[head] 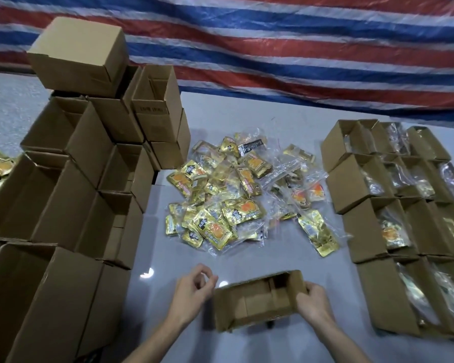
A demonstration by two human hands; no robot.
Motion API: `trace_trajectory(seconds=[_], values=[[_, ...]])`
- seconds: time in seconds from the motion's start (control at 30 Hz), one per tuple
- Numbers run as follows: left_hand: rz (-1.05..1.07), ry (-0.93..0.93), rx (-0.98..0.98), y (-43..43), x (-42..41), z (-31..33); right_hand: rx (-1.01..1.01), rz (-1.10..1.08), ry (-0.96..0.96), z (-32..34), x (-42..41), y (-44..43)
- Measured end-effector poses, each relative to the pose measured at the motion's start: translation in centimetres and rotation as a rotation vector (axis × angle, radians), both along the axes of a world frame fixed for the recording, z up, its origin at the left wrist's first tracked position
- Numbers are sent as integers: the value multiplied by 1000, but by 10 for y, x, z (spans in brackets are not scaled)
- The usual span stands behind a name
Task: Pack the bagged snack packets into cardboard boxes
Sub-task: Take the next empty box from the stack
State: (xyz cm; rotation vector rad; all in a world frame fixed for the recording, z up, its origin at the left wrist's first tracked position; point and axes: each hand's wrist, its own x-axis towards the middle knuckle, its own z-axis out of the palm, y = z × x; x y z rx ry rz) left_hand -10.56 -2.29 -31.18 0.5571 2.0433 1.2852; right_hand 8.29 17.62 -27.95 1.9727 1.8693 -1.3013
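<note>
Packet pile (pixel 220 200) centre; empty box stack (pixel 89 158) left; seemingly filled boxes (pixel 362 226) right; open box (pixel 257 302) in front.

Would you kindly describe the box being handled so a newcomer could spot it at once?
From the pile of gold snack packets mid-table, come straight toward the near edge to the open cardboard box. Unlike the stacked boxes on the left and the filled boxes on the right, it sits alone and empty, its end gripped by the right hand.
</note>
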Motion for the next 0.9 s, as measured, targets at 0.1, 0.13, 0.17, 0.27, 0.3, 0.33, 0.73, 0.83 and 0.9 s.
trace_trajectory(seconds=[0.1,0.13,0.17,0.27,0.3,0.33,0.73,0.83,0.9], values=[[7,19,-106,17,-16,-5,-46,-1,-16,-5,1,2],[-20,33,-172,24,-21,-7,-70,-11,-13,-7,1,2],[-60,49,-243,32,-25,-9,-93,-22,-6,-9,1,2],[-207,142,-452,60,-34,-16,-156,-52,25,-13,0,0],[-250,205,-511,71,-35,-17,-172,-55,30,-13,0,-1],[-280,249,-537,83,-36,-18,-188,-60,35,-14,0,-1],[-546,745,-768,209,-35,-42,-215,35,51,-40,19,2],[-581,707,-834,209,-38,-53,-282,78,30,-51,28,2],[-600,792,-853,205,-40,-60,-330,78,34,-59,33,2]])
